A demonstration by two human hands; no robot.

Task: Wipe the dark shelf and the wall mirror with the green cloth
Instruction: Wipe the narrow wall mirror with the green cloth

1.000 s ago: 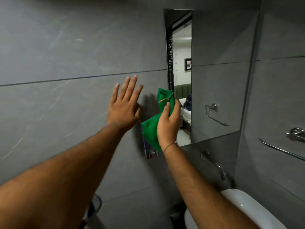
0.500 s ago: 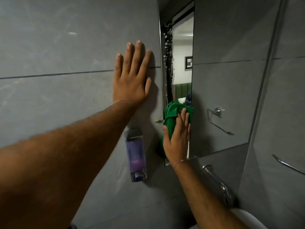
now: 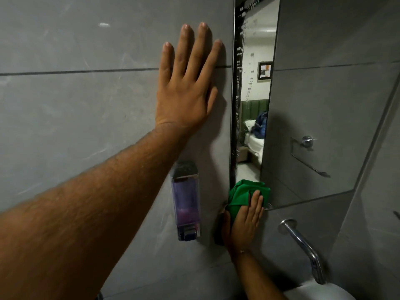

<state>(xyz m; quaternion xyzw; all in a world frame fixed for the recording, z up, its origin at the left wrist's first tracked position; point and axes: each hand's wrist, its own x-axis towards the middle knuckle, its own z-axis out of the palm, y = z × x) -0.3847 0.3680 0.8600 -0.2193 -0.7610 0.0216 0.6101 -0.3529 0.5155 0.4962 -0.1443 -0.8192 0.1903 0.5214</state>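
Head view: left hand (image 3: 186,92) flat on grey tile wall (image 3: 75,115), fingers spread wide, holding nothing. Right hand (image 3: 243,224) presses bunched green cloth (image 3: 242,191) w/ flat palm against bottom left corner of wall mirror (image 3: 313,105). Water spots on mirror's left edge. Soap dispenser (image 3: 186,200), purple liquid inside, mounted just left of cloth. Chrome tap (image 3: 305,245) lower right, above white basin (image 3: 320,292).
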